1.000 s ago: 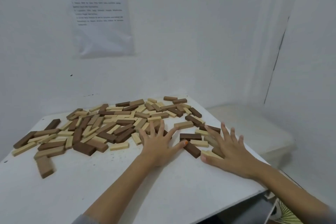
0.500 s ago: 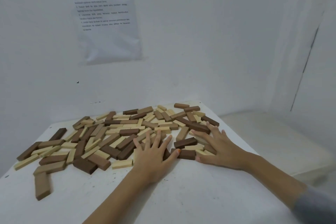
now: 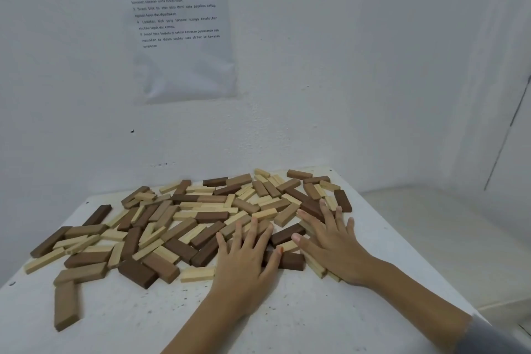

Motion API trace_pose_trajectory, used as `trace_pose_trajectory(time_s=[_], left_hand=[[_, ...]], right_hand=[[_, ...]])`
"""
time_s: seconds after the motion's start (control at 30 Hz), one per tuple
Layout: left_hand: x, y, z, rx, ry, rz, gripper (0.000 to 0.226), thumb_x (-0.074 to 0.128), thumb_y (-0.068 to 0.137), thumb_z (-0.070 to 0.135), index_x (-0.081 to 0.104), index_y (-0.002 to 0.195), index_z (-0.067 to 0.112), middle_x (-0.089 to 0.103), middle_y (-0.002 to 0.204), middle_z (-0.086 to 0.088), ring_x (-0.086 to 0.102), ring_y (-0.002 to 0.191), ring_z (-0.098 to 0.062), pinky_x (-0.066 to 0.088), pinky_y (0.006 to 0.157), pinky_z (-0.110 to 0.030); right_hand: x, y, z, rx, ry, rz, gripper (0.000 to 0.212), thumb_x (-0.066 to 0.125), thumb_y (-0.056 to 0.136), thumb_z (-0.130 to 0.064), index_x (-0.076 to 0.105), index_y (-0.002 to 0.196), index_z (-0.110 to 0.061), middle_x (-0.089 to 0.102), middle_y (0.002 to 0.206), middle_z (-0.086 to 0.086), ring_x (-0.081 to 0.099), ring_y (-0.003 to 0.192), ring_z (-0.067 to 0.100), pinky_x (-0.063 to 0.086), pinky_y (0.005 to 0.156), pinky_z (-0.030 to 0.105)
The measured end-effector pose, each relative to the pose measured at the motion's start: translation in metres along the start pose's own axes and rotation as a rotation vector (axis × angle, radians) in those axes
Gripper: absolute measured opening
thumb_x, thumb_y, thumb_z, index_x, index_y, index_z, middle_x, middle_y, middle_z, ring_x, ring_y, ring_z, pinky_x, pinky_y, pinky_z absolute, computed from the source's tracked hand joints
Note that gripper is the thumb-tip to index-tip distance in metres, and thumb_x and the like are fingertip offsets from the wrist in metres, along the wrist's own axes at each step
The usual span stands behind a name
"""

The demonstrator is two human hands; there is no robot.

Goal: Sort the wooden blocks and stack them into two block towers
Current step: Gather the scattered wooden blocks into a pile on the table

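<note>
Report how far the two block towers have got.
Done: nothing yet. No tower stands; light, mid-brown and dark wooden blocks lie mixed in one flat scatter on the white table. In hand: the left hand and right hand lie flat, fingers spread, on blocks at the scatter's near right edge, gripping none. To do: sorting the blocks, then stacking both towers.
</note>
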State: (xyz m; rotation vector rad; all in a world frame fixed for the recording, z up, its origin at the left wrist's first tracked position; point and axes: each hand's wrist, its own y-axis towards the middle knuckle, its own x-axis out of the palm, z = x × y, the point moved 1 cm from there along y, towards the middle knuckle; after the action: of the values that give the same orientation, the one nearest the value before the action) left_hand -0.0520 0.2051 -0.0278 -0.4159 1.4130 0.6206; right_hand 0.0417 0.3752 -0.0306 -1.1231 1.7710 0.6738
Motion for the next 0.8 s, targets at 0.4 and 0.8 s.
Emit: trace_pose_trajectory(time_s=[0.4, 0.8], left_hand=[[-0.008, -0.005, -0.002, 0.014, -0.124, 0.141, 0.089, -0.014, 0.072, 0.058, 0.02, 0.15, 0.03, 0.009, 0.161, -0.002, 0.0, 0.149, -0.023, -0.006, 0.116, -0.053], [-0.077, -0.037, -0.142, -0.186, -0.26, 0.367, 0.044, 0.037, 0.098, 0.043, 0.046, 0.137, 0.022, 0.046, 0.142, 0.003, 0.036, 0.133, -0.018, 0.027, 0.111, -0.041]], right_hand=[[-0.002, -0.001, -0.039, 0.05, -0.111, 0.102, 0.061, 0.019, 0.096, -0.062, 0.009, 0.153, -0.041, -0.008, 0.163, 0.006, -0.015, 0.148, 0.033, -0.006, 0.117, 0.057], [0.011, 0.037, -0.151, -0.321, -0.003, 0.018, 0.056, 0.038, 0.096, -0.057, 0.019, 0.148, -0.046, 0.02, 0.158, -0.001, 0.01, 0.147, 0.015, 0.014, 0.119, 0.047]])
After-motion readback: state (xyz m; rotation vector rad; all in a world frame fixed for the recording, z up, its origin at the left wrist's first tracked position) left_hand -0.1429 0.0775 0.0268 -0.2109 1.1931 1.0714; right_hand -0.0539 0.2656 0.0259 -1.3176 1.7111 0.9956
